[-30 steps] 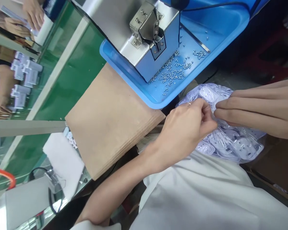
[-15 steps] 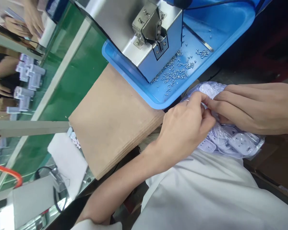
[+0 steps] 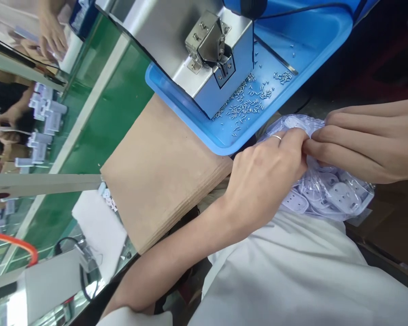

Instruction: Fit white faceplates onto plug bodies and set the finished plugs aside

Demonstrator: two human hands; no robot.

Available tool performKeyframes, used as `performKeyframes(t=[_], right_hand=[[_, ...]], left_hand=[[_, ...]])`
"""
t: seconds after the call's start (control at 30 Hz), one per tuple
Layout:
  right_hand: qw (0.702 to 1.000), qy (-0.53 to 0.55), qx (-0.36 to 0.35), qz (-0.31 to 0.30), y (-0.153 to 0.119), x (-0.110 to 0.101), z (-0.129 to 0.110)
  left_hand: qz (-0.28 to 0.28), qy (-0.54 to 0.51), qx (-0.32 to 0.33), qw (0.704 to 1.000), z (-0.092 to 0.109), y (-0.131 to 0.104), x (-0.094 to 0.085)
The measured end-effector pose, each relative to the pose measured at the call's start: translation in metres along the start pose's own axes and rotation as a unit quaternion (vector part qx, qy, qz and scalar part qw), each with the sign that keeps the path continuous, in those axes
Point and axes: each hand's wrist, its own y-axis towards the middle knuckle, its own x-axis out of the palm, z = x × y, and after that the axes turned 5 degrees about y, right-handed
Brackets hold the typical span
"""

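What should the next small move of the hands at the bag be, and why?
Probably a gentle pull by the right hand away from the left hand: the two meet over the wrinkled clear bag of white parts. Whether it is tied there is hidden.

Green bench (image 3: 102, 122): white plastic parts (image 3: 52, 118) cluster across the far side; brown cardboard (image 3: 166, 167) overlaps the near edge.
Blue tray (image 3: 221, 148): metal pins (image 3: 245, 107) lie beside a steel machine (image 3: 163, 40).

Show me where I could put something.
Bare: brown board stack, between blue tray and left forearm; green surface between it and pale strip. Crowded: the tray, with machine and metal bits; the bag under left hand and right hand.
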Motion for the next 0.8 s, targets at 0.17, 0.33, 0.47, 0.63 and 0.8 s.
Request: performKeyframes(t=[0.17,0.33,0.47,0.63,0.8], right_hand=[[1.000,-0.011,-0.012,0.016,0.016,-0.008,0.002],[0.999,-0.013,-0.013,0.031,0.015,-0.005,-0.001],[0.991,0.052,0.106,-0.057,-0.003,0.000,-0.028],[0.969,0.136,0.177,-0.108,-0.020,0.006,-0.066],[0.978,0.112,0.167,-0.046,-0.008,0.008,-0.046]], left_hand=[[0.082,0.001,-0.006,0.997,0.000,-0.008,0.017],[0.058,-0.018,0.008,0.998,-0.002,-0.007,0.021],[0.014,0.005,0.031,0.999,-0.006,0.001,0.014],[-0.035,0.034,0.071,0.996,-0.011,0.007,0.001],[-0.053,0.032,0.097,0.993,-0.015,0.012,-0.004]])
